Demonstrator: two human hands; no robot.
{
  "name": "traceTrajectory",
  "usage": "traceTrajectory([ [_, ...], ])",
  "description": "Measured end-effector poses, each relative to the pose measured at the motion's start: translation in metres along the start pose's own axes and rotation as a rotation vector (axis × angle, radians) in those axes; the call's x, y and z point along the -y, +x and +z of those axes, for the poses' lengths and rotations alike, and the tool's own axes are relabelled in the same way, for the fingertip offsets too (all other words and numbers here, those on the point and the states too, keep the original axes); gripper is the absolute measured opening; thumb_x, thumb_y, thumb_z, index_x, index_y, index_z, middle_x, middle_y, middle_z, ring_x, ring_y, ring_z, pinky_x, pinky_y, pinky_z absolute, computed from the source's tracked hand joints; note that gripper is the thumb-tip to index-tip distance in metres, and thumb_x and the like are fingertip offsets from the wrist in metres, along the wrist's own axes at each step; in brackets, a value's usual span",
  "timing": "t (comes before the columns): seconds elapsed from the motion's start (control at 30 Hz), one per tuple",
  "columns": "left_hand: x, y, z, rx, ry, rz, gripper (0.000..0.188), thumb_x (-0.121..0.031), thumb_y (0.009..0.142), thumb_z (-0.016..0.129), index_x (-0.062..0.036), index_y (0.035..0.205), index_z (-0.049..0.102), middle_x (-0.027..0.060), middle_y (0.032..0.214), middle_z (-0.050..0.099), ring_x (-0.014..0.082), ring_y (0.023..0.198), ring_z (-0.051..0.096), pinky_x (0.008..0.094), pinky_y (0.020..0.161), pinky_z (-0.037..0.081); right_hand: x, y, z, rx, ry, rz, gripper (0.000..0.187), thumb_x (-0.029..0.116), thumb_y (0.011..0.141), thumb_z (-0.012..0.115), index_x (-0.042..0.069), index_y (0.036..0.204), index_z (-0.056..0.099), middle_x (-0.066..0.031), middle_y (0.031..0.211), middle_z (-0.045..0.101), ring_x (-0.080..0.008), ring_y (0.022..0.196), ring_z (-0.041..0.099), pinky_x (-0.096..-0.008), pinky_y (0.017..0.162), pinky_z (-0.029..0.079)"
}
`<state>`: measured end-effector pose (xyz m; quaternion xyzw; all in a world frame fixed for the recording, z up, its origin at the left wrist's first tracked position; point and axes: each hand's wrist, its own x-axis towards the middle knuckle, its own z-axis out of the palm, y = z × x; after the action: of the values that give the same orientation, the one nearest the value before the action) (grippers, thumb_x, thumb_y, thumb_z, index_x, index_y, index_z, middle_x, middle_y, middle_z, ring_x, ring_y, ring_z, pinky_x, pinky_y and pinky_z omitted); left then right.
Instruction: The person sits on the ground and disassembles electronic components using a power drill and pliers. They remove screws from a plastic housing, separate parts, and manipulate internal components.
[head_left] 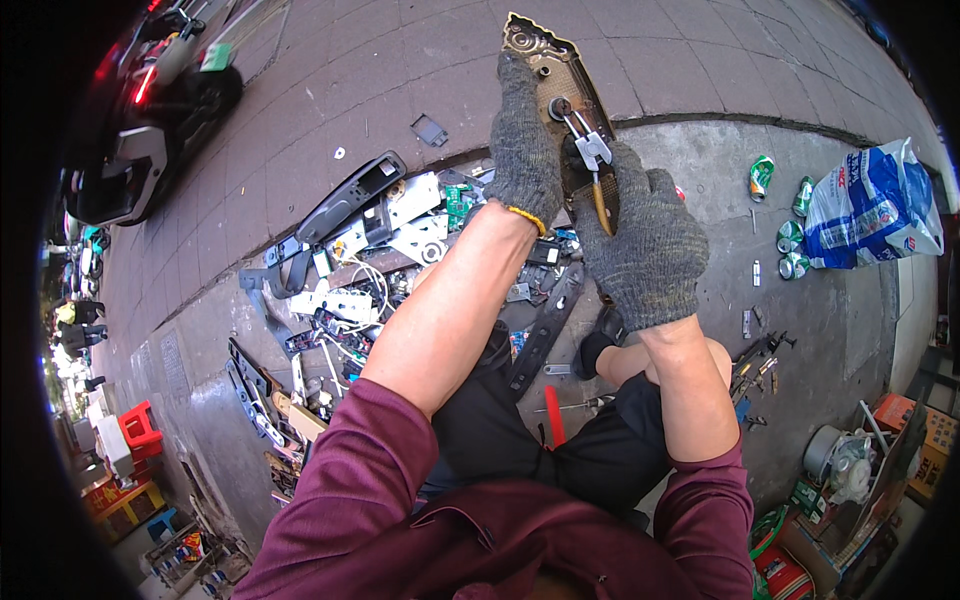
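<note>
My left hand point(526, 150), in a dark grey knitted glove, is wrapped round the left edge of a long gold-coloured metal plate point(588, 92) with raised ribs and round bosses. My right hand point(645, 240), gloved the same way, is closed on pliers point(592, 150) with a silver head and a yellowish handle. The pliers' tips reach a round boss on the plate; I cannot tell whether they grip it. Both hands are stretched out ahead, with the plate tilted up beyond the pile of parts. The lower end of the plate is partly hidden behind my right hand.
Dismantled electronic parts and cables point(350, 300) lie heaped at left, beside a black handset-like casing point(350, 195). A red-handled tool point(555, 415) lies between my legs. Crushed green cans point(790, 237) and a blue-white plastic bag point(870, 205) are at right. A scooter point(150, 130) stands upper left.
</note>
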<state>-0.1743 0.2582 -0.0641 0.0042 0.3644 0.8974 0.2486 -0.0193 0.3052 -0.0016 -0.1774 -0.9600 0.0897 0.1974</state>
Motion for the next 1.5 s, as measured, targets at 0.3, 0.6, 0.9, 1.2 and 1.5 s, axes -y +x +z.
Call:
traceTrajectory([
  [0.3, -0.009, -0.008, 0.008, -0.067, 0.019, -0.03, 0.066, -0.069, 0.097, 0.054, -0.0083, 0.121, 0.064, 0.0058, 0.099, 0.071, 0.0192, 0.081, 0.071, 0.034, 0.067, 0.06, 0.003, 0.0, -0.001, -0.001, 0.043, 0.033, 0.058, 0.032, 0.082, 0.08, 0.013, 0.133, 0.061, -0.0133, 0.093, 0.065, -0.034, 0.083, 0.07, -0.045, 0.067, 0.055],
  [0.6, -0.006, -0.006, 0.004, -0.082, 0.012, -0.048, 0.069, -0.072, 0.095, 0.054, -0.0077, 0.12, 0.064, 0.0067, 0.097, 0.071, 0.0198, 0.079, 0.071, 0.0346, 0.066, 0.061, 0.001, 0.004, -0.004, 0.081, 0.095, 0.06, 0.058, 0.033, 0.082, 0.079, 0.012, 0.133, 0.061, -0.0145, 0.097, 0.065, -0.0356, 0.085, 0.07, -0.0463, 0.069, 0.056],
  [0.9, 0.0, -0.007, -0.001, -0.139, 0.091, 0.023, 0.072, -0.07, 0.096, 0.054, -0.0028, 0.118, 0.064, 0.0099, 0.099, 0.071, 0.0208, 0.08, 0.072, 0.0361, 0.066, 0.061, -0.002, 0.006, 0.005, 0.087, 0.021, 0.017, 0.058, 0.031, 0.082, 0.076, 0.009, 0.133, 0.058, -0.016, 0.102, 0.066, -0.0369, 0.088, 0.071, -0.0478, 0.069, 0.056],
  [1.2, 0.001, -0.014, 0.001, -0.139, 0.233, -0.027, 0.064, -0.064, 0.1, 0.052, -0.0033, 0.112, 0.066, 0.0089, 0.092, 0.068, 0.0187, 0.076, 0.068, 0.0342, 0.064, 0.056, 0.0, 0.0, 0.014, 0.226, 0.037, 0.077, 0.047, 0.025, 0.083, 0.072, 0.003, 0.122, 0.057, -0.0191, 0.098, 0.067, -0.0392, 0.085, 0.071, -0.049, 0.069, 0.056],
  [1.5, 0.01, -0.019, 0.005, -0.078, 0.494, 0.036, 0.068, -0.061, 0.106, 0.041, 0.0013, 0.108, 0.068, 0.0102, 0.089, 0.069, 0.0204, 0.077, 0.066, 0.0352, 0.068, 0.053, 0.0, -0.004, 0.01, 0.25, 0.177, 0.128, 0.036, 0.021, 0.083, 0.07, 0.001, 0.112, 0.06, -0.0234, 0.09, 0.069, -0.042, 0.085, 0.07, -0.0522, 0.072, 0.055],
])
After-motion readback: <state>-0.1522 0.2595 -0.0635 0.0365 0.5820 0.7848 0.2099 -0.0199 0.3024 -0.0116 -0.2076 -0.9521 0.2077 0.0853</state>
